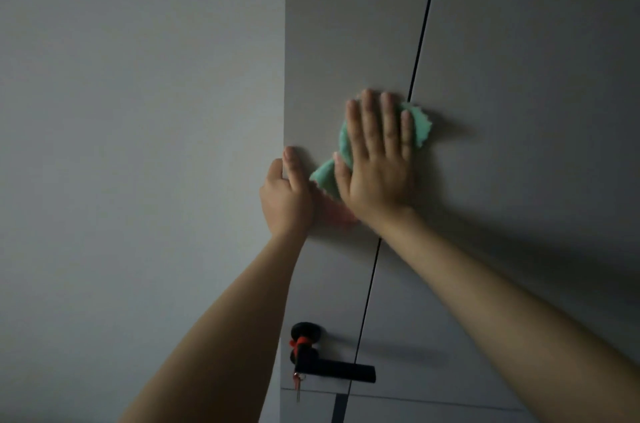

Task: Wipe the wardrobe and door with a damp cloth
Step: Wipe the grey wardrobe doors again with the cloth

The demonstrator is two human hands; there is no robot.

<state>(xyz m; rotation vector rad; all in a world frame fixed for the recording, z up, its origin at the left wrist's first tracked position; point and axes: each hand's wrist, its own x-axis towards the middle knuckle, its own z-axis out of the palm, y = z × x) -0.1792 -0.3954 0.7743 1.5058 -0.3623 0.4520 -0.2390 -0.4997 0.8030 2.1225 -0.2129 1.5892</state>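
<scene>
A grey door [519,76] fills the right half of the view, with a thin dark vertical groove [424,34] running down it. My right hand [379,159] lies flat with straight fingers on a green cloth [420,126] with zigzag edges, pressing it against the door face. A corner of the cloth hangs out below my thumb. My left hand [285,192] grips the door's left edge, thumb on the face and fingers wrapped behind, hidden.
A black lever handle [332,370] sits low on the door, with a red tie around its neck and a key [298,384] hanging in the lock. A plain pale wall [138,145] takes up the left half.
</scene>
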